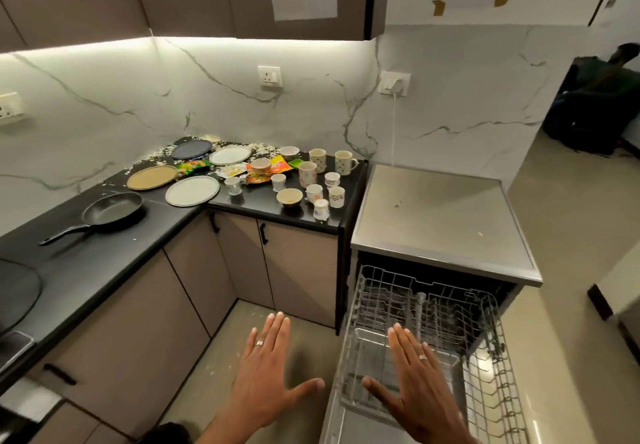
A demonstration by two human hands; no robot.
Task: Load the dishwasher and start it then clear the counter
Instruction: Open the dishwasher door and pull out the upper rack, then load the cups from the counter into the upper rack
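The dishwasher point(440, 221) stands open at the right, its wire rack point(478, 350) pulled out and bare. My left hand point(266, 371) is held flat over the floor, fingers straight, holding nothing. My right hand point(419, 384) is spread flat above the rack's front left corner, also holding nothing. On the black counter point(263, 204) lie several plates point(192, 191), small bowls point(289, 197), several cups point(336, 196) and mugs point(345, 162), with snack wrappers point(273, 167) and scattered crumbs.
A black frying pan point(109, 208) lies on the left counter run. A dark round mat point(15, 291) sits at the far left edge. Cabinet doors point(298, 270) stand below the counter. Open floor leads right toward a dark bag point(595, 107).
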